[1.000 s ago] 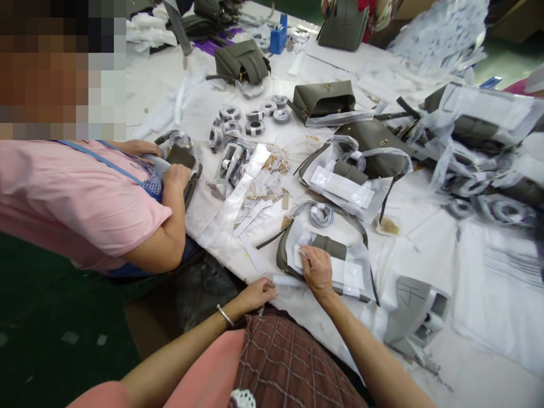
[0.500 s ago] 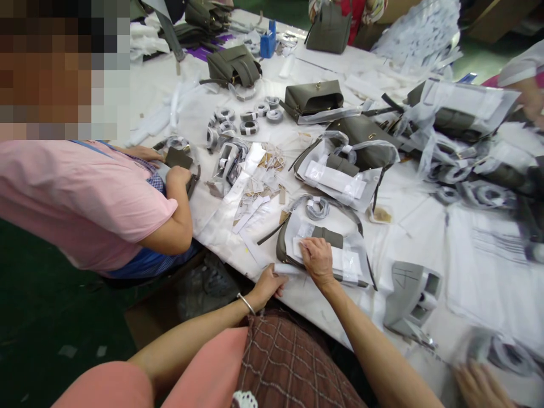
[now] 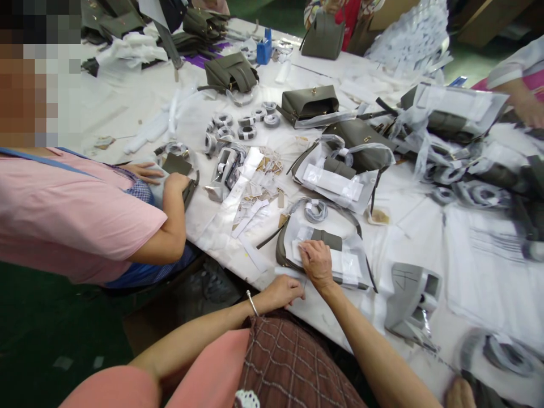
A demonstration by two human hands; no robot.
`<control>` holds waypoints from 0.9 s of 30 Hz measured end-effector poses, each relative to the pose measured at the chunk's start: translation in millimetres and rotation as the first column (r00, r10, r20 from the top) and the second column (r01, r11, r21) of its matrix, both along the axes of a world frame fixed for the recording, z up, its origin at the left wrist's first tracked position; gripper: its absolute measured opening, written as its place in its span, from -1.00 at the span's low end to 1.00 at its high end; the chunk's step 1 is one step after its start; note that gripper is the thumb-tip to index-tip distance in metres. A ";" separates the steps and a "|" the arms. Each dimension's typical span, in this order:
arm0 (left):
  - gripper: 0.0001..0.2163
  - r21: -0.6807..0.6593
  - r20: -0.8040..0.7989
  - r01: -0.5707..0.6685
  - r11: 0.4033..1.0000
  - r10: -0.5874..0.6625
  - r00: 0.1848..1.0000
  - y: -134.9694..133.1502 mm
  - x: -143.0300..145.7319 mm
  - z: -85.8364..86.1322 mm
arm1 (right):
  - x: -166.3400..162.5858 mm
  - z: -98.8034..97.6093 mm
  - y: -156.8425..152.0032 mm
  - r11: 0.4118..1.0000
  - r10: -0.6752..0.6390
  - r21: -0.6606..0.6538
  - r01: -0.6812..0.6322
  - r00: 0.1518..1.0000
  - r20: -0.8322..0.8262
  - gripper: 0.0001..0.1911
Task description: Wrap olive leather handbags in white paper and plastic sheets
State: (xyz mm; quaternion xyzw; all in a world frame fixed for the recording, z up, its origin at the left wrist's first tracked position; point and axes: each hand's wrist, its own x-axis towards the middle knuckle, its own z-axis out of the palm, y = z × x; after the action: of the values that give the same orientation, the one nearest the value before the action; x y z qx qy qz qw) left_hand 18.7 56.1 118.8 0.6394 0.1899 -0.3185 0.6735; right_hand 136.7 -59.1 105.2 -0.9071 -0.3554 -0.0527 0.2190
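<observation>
An olive-green handbag (image 3: 281, 250) lies at the near table edge, its front covered with white paper and clear film (image 3: 352, 264). My right hand (image 3: 317, 263) rests flat on that paper, fingertips pressing near its left end, just beside the bag's olive flap (image 3: 327, 239). My left hand (image 3: 284, 291) sits at the table edge below the bag, fingers curled on a thin white strip (image 3: 290, 273). A wrapped, coiled strap (image 3: 315, 210) lies just beyond the bag.
A person in a pink shirt (image 3: 85, 209) works on another bag at my left. A grey tape dispenser (image 3: 410, 300) stands at my right. Paper tags (image 3: 259, 187), strap rolls (image 3: 246, 131) and more wrapped bags (image 3: 340, 170) cover the table. Another person's hand (image 3: 457, 392) shows at the bottom right.
My left hand went up to the bag's lower edge, then came back down and to the right with the strip. My right hand stayed pressed on the paper. The view shifted slightly.
</observation>
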 end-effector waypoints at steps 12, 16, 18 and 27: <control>-0.62 0.722 0.653 -0.255 0.643 -0.512 0.558 22.7 22.9 27.4 | 1.5 -2.0 -3.4 1.000 -0.001 0.021 0.002 0.999 -0.052 -0.85; -0.74 0.821 0.571 -0.297 0.488 -0.678 0.463 33.5 25.6 20.8 | 1.2 -2.0 -3.5 0.999 0.009 0.045 -0.006 0.998 -0.059 -0.84; -0.82 0.853 0.522 -0.289 0.435 -0.724 0.450 38.8 29.1 18.6 | 0.9 -2.1 -2.5 0.999 0.001 0.046 0.001 0.999 -0.046 -0.84; -0.85 0.940 0.330 -0.196 0.280 -0.891 0.312 51.9 44.5 21.0 | 0.8 -3.7 -0.3 0.997 -0.007 0.075 0.010 0.999 -0.046 -0.82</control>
State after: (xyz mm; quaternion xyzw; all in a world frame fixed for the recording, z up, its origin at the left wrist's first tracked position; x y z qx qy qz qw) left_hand 63.2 107.9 139.9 0.9658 -0.2422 0.0428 0.0821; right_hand 137.5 -59.4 101.5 -0.9008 -0.3442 -0.0463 0.2607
